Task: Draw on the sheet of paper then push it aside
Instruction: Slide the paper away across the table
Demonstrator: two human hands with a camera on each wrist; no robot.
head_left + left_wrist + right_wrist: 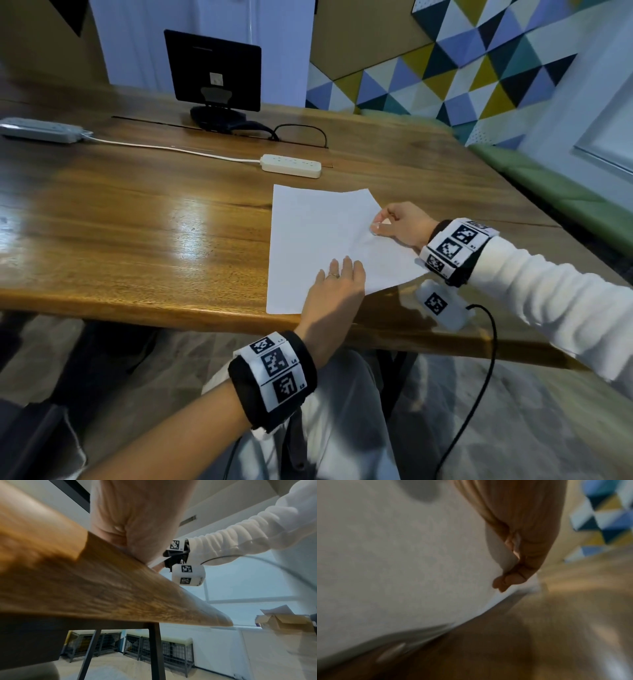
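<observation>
Glossy wooden table with a white sheet of paper lying flat by its near edge. Just beyond the paper sits a white power strip, farther back a black monitor on its stand, and far left of the paper a grey power strip.

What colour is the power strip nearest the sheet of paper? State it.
Cream-white, the power strip beyond the sheet of paper; clearest in the head view.

white ribbed sleeve | black-white marker wristbands | finger ring
</observation>
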